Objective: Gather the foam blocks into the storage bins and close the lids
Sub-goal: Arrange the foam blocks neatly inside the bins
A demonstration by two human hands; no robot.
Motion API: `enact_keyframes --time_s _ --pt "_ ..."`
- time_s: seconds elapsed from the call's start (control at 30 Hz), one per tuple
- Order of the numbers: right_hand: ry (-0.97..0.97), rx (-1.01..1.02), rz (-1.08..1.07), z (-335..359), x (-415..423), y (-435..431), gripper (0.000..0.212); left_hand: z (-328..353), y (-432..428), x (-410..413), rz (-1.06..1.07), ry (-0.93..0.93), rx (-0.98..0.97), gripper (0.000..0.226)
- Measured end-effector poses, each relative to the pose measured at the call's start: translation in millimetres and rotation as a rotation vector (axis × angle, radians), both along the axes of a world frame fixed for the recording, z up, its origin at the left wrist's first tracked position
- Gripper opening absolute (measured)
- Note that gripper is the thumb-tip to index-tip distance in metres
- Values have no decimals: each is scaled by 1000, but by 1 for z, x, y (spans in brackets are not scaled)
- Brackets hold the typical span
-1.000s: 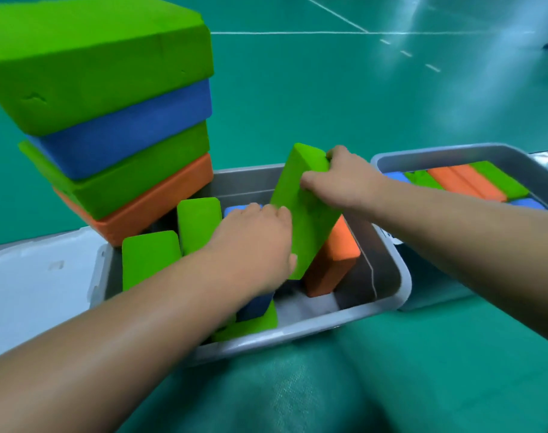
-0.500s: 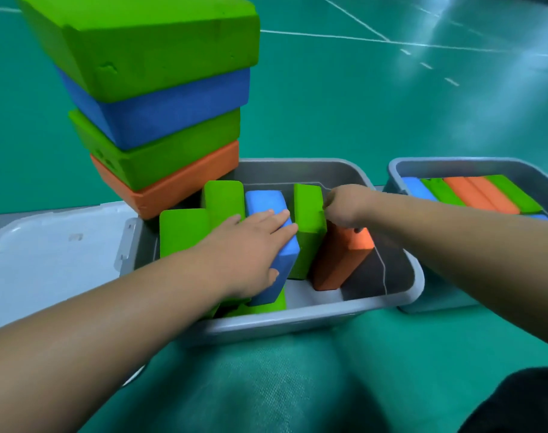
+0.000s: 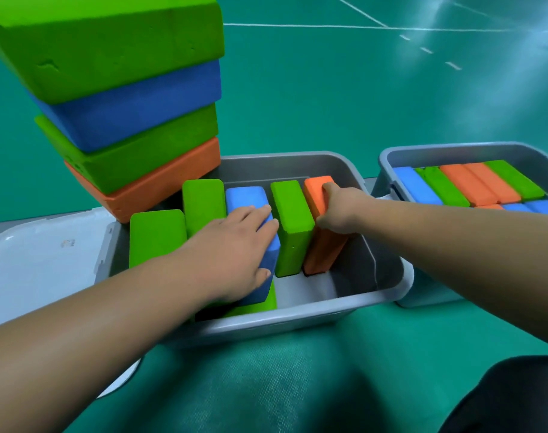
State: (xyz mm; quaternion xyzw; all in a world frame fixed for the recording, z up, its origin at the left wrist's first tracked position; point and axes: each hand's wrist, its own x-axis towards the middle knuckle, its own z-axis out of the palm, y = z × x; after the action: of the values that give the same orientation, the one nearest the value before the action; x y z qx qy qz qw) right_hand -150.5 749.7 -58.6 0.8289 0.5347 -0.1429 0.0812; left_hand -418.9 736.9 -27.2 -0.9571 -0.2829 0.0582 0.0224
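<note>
A grey storage bin [image 3: 297, 320] in front of me holds foam blocks standing on edge in a row. My left hand [image 3: 235, 245] lies flat on the blue block [image 3: 246, 198], fingers straight, thumb down its front face. To its right stands a green block [image 3: 293, 223]. My right hand [image 3: 336, 209] grips the top of the orange block [image 3: 324, 254], which leans against that green one. Two more green blocks [image 3: 200, 204] stand at the left end. A stack of four loose blocks [image 3: 125, 120], green, blue, green and orange, rises behind the bin's left corner.
A second grey bin [image 3: 388, 170] to the right is packed with blue, green and orange blocks lying flat. A white lid [image 3: 38, 264] lies open left of the near bin. Green sports floor with white lines lies all around. A dark shape sits at the bottom right.
The green block went from tilted in my right hand to standing upright in the row. My right hand shifted onto the orange block and pulled it up against the green one. My left hand stayed on the blue block.
</note>
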Motion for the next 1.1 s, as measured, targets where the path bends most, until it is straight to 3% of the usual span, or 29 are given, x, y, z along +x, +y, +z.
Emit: enact_keyframes --time_s 0.1,0.27,0.67,0.8,0.87,1.0,1.1 --pt "4 15 25 -5 2 6 89 -2 1 0 0 -7 5 84" --pt "-7 45 2 -12 4 19 76 -5 3 0 -8 -35 11 84" --pt "-29 13 -43 -16 5 21 90 -9 6 -3 -27 -67 32 82" --pt "-116 -7 -23 -11 4 20 92 -11 7 -4 -33 -78 31 82" --pt "-166 81 20 -3 -3 21 83 -12 8 -6 -36 -81 26 82" --pt "-149 217 302 3 -25 31 57 -13 11 -7 -40 -75 18 82" --pt "-169 97 355 -4 -39 36 67 -13 12 -8 -45 -81 6 82"
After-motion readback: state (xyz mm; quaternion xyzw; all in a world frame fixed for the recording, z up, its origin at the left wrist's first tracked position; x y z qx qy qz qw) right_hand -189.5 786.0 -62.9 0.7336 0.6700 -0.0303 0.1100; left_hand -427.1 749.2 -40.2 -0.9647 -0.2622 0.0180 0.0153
